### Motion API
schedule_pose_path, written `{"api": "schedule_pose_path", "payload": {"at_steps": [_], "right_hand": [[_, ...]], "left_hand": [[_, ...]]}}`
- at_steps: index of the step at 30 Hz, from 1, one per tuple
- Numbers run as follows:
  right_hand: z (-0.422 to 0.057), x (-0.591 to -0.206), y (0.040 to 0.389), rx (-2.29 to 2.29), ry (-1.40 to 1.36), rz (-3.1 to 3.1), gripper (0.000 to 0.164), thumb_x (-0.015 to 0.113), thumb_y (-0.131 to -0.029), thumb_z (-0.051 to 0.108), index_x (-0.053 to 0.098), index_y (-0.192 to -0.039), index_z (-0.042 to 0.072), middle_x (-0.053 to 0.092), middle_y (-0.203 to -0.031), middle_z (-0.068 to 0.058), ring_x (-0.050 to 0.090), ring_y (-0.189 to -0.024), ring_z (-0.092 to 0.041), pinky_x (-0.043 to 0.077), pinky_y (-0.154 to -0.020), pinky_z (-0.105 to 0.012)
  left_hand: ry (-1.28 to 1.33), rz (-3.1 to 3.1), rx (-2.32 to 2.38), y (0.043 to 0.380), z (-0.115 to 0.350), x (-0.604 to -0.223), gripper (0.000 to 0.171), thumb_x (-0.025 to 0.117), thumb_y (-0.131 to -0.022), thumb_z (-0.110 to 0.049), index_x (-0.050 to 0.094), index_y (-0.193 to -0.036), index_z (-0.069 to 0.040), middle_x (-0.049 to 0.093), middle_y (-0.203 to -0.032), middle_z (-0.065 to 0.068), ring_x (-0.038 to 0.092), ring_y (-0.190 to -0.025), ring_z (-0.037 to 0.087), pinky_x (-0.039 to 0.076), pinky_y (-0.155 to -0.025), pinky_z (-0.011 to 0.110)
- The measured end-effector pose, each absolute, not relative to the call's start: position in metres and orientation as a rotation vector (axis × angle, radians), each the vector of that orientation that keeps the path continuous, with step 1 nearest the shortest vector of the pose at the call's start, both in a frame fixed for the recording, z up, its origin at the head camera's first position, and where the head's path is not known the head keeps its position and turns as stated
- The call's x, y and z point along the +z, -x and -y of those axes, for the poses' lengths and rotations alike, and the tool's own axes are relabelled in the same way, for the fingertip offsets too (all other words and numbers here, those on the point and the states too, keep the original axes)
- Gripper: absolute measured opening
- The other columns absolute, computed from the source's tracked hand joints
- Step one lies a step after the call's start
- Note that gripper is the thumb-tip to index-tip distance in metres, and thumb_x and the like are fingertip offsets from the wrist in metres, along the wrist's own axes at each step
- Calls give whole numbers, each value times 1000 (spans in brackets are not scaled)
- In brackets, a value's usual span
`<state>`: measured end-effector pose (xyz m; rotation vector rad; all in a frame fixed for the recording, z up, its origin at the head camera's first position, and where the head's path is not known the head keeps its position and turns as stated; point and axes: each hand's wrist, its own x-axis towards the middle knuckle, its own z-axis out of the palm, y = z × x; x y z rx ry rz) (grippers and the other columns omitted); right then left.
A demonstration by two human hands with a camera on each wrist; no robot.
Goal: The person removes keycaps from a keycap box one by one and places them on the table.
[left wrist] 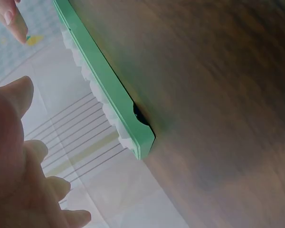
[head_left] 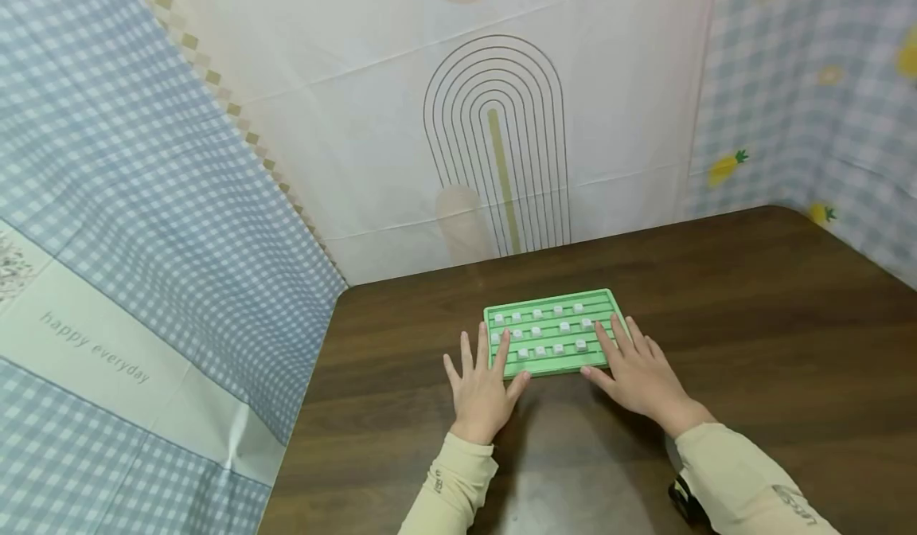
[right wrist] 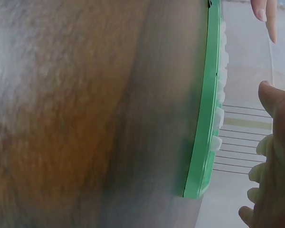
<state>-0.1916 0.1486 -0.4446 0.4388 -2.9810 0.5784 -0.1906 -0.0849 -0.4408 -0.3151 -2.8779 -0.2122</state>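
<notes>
A green ridged tray (head_left: 548,369) lies flat on the table, with small white blocks (head_left: 537,313) set along its three rows. My left hand (head_left: 480,400) is spread over the tray's left end, fingers extended. At the opposite end, my right hand (head_left: 640,380) also has its fingers extended. Seen side-on in the left wrist view, the green tray edge (left wrist: 99,71) is apart from that hand. The right wrist view likewise shows a gap between the hand and the tray's side (right wrist: 205,109). Neither hand holds anything.
The dark brown wooden table (head_left: 401,360) runs back to a white patterned cloth (head_left: 358,161). Blue checked cloth (head_left: 179,161) hangs on the left, with more checked cloth (head_left: 781,121) on the right. A black item (head_left: 684,499) shows beneath the right sleeve.
</notes>
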Motion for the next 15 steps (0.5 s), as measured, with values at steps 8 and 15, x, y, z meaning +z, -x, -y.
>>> {"api": "schedule_pose_path", "payload": {"at_steps": [8,15], "right_hand": [[-151,-445,201,456,-517,2862,63,56,-88,37,38,-136,2,35,-141,-32,27,-129,-47,30,-97,-67],[-150,-452,223,355,-567,2685,38,70,-78,21,63,-111,4,65,-103,-20,57,-91,-36,52,-69,-50]], "left_hand": [[330,2841,-231,193,89,-444,67,48,-88,-53,25,-144,-27,28,-151,15,21,-136,39,26,-102,66],[349,2665,-177,196,95,-450,46,65,-82,-35,55,-121,-12,57,-102,14,51,-85,27,49,-67,36]]}}
